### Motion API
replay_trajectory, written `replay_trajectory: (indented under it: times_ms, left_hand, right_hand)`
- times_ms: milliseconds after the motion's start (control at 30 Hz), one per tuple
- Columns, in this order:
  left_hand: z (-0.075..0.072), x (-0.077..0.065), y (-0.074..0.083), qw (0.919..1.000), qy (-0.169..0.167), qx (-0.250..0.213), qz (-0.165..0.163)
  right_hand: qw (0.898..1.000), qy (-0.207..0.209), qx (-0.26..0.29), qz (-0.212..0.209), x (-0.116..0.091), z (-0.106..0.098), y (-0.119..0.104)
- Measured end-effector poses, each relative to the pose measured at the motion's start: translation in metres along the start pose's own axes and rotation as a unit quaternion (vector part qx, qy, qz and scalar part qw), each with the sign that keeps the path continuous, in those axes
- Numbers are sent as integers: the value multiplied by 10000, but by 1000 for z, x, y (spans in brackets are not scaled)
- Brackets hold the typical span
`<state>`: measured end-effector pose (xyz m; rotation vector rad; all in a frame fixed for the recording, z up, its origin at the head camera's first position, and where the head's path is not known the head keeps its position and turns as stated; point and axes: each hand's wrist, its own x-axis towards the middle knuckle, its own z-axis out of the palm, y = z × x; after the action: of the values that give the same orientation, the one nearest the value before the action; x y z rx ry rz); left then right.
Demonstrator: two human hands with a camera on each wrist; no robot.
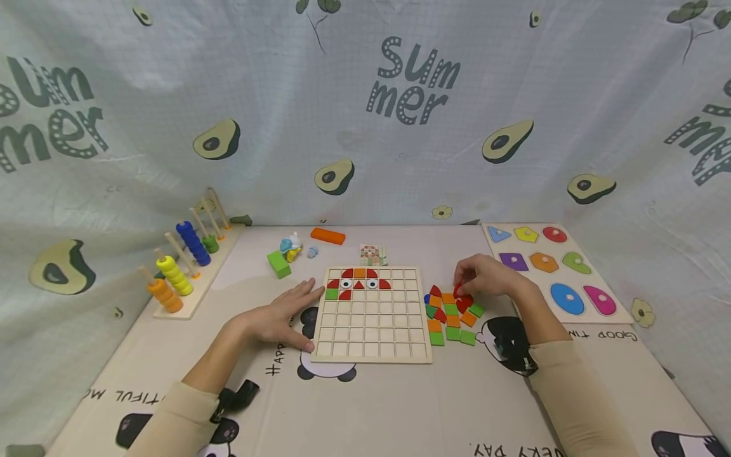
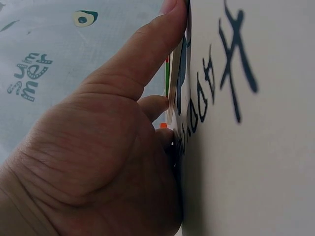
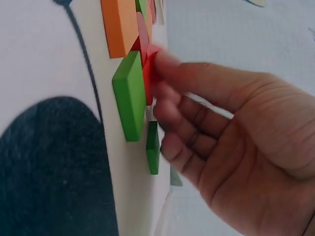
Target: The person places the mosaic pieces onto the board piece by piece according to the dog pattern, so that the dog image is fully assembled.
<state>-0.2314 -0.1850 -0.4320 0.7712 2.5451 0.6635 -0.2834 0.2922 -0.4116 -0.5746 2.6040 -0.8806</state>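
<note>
A wooden grid board [image 1: 371, 324] lies on the table, with red, orange, green and eye-printed tiles in its upper left cells. My left hand [image 1: 282, 317] rests at the board's left edge, fingers spread and nearly straight; its palm [image 2: 93, 147] shows in the left wrist view. Right of the board is a loose pile of colored tiles, among them a green tile [image 1: 453, 333] and an orange tile [image 1: 468, 318]. Over the pile's far side, my right hand [image 1: 488, 276] pinches a red tile [image 3: 152, 61] between thumb and index finger. Its exact shape is partly hidden by the fingertips.
Behind the board lies a small pattern card [image 1: 374, 255]. An orange block [image 1: 328, 236], a green block [image 1: 279, 264] and a small figurine [image 1: 291, 246] are at the back left. A peg stacker [image 1: 194, 279] stands far left, a shape puzzle board [image 1: 548, 273] lies right.
</note>
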Motion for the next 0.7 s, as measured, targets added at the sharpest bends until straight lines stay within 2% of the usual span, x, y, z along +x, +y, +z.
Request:
replay_trajectory:
  times_ms: [200,367,500,700]
  left_hand:
    - [-1,1,-1,10000,-15,34,-31]
    - [0,2,-3,10000,-33,44,-71]
    - [1,1,-2,9999,-38,12,-103]
    - [1,0,0,10000,-20,-62,-56]
  right_hand:
    - [9966,345,699,-276,3,-1,-5]
    - [9887,526,1213,-700,13,5,-28]
    - [9878,261,1122,-1048,34,18,-56]
    - [9860,-289,492,-1564,64,43,-103]
